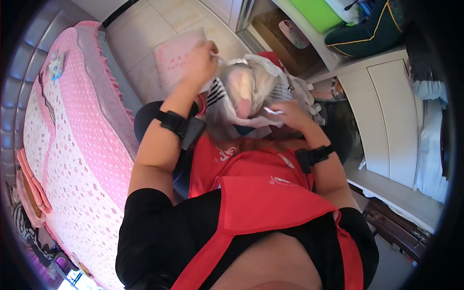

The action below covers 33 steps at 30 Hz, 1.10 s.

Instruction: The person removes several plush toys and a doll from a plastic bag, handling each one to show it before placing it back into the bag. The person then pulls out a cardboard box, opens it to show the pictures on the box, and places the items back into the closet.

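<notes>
A white, partly see-through plastic bag [282, 79] with black stripes stands open in front of my lap. Inside it lie pale, cream-coloured things, among them a long rounded item [240, 89] with a pinkish end; I cannot tell its kind. My left hand [200, 63] is closed on the bag's far left edge and draws it outward. On the near right side, my right hand [292, 115] pinches the rim by a white strip [273, 111]. The bag's lower part is hidden by its own folds and my red apron [270, 203].
A pink-and-white packet [176, 58] lies on the tiled floor beyond my left hand. The bed [92, 145] with a pink patterned cover runs along the left. On the right stands a white cabinet [379, 118], its open section holding a cardboard box [275, 41] and other goods.
</notes>
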Available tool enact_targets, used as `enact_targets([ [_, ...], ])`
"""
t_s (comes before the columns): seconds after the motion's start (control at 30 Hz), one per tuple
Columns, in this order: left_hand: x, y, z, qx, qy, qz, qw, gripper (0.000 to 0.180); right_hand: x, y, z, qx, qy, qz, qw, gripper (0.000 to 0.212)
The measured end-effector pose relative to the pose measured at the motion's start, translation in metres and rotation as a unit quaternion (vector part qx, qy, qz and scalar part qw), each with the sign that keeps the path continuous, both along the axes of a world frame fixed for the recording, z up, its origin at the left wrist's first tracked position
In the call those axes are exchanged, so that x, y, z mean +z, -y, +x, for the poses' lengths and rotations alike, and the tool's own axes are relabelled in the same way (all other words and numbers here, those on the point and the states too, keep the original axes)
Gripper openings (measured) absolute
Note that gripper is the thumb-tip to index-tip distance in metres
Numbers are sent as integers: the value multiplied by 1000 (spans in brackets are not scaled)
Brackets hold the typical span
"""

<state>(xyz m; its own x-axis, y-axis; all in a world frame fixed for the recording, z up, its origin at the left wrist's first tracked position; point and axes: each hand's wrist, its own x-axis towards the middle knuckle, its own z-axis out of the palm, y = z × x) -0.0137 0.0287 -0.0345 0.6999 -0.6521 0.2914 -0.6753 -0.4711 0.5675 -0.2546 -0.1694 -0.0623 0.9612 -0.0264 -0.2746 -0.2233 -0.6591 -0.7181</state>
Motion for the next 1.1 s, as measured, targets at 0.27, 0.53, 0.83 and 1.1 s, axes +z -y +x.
enact_targets([
  [0.27,29,7,-11,-150,-604,-170,764,29,45,0,-8,6,-44,-62,997,40],
  [0.53,43,13,-18,-221,-661,-239,676,48,3,-49,56,-136,-53,-107,984,51],
  [0.83,43,4,-12,-152,-628,-245,722,45,0,-26,24,-306,-60,414,856,36],
  [1.1,34,6,-9,-85,-605,-217,762,39,-11,-10,-15,-393,-19,448,803,44],
])
